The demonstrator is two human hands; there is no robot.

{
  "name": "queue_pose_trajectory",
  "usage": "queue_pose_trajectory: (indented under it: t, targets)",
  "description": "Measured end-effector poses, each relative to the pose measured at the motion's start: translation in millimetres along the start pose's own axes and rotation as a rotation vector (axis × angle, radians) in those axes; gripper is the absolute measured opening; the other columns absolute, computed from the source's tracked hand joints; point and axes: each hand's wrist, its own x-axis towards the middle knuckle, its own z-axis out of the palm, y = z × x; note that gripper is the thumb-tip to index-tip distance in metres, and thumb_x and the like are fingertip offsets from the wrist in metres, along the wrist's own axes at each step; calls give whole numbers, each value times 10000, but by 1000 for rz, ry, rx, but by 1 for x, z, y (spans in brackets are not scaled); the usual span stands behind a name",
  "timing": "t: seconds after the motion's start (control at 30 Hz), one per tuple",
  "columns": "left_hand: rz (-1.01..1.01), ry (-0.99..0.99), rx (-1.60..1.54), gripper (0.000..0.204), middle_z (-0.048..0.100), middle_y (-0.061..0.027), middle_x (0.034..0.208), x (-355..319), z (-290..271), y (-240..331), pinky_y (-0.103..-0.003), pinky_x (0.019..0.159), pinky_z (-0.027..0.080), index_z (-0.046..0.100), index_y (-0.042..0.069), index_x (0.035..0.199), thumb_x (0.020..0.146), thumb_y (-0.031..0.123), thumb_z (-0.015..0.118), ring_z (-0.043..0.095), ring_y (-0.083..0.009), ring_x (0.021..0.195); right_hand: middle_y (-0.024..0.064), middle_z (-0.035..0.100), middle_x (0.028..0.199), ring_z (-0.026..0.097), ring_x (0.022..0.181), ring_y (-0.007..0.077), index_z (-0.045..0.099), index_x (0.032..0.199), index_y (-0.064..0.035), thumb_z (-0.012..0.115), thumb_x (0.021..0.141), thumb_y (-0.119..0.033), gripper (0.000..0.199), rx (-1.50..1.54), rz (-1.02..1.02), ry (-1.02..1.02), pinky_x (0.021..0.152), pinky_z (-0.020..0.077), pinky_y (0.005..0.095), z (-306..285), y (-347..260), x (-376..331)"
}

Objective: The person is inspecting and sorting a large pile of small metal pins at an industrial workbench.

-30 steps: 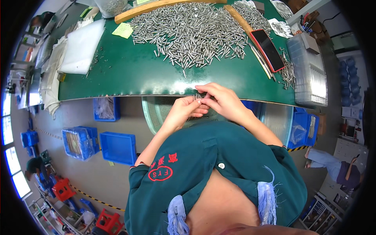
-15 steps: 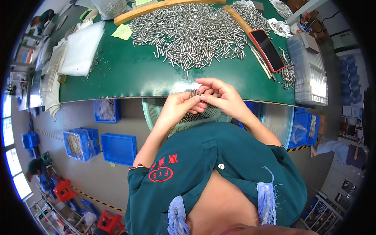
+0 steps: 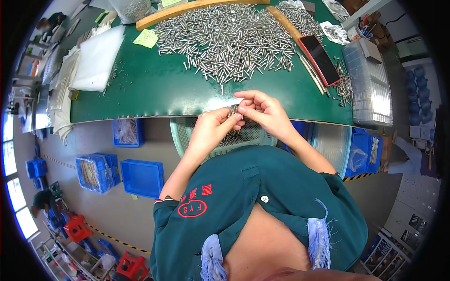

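Note:
Several short metal pins (image 3: 234, 109) are pinched between my two hands at the near edge of the table. My left hand (image 3: 214, 124) is closed, its thumb pressed along the pins. From the other side my right hand (image 3: 262, 112) holds them between thumb and curled fingers; which pins each hand bears cannot be made out. Below the hands, a pale green mesh basket (image 3: 262, 138) contains more pins. Beyond them a large heap of similar pins (image 3: 229, 42) lies on the green table (image 3: 154, 93), with one loose pin (image 3: 222, 89) just in front of it.
Wooden strips (image 3: 197, 9) border the heap. To the right lie a red-edged phone (image 3: 320, 61), thin rods (image 3: 311, 72) and stacked clear plastic boxes (image 3: 370, 84). A white sheet stack (image 3: 98, 58) and yellow note (image 3: 146, 38) are at left. Blue crates (image 3: 142, 178) stand on the floor.
My right hand has shifted slightly up and left, closer against the pins. My left hand has moved little. Pins in the basket show more clearly beneath the hands.

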Motion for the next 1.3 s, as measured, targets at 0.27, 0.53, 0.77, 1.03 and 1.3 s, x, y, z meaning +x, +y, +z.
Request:
queue_pose_trajectory:
  t: [0.27,0.53,0.77,1.03,1.3]
  targets:
    - [19,95,-226,258,690,-115,887,-5,-14,8,-251,733,526,631,-56,1035,947,175,557,653,-126,784,-1,620,937,572,805,40,537,1233,-36,571,924,-143,329,567,312,23,658,510,184,-7,-5,2]
    - [24,47,-236,262,691,-117,912,-9,-25,10,-253,737,518,617,-43,1063,958,178,524,659,-143,790,4,635,933,556,821,42,623,1059,-9,600,915,-145,199,-191,61,-117,694,468,205,-7,-7,-2]
    - [-16,-67,-280,252,691,-103,879,-6,-21,12,-249,718,516,639,-38,1013,953,183,534,661,-133,785,11,636,850,553,742,56,669,1011,-20,635,893,-205,222,-119,-38,-36,672,458,226,1,-9,16]
    - [30,-73,-11,243,684,-133,918,0,-11,12,-271,765,531,600,-84,1072,959,110,509,653,-148,802,10,650,844,576,769,63,667,947,-8,644,889,-216,217,-153,40,-84,696,475,236,-2,-11,22]
    - [44,11,-93,283,687,-117,943,-17,-25,6,-259,774,518,579,-73,1164,949,101,522,644,-124,817,46,704,848,642,732,136,710,978,-129,632,860,-367,277,-859,-171,643,649,477,280,-150,-47,80]
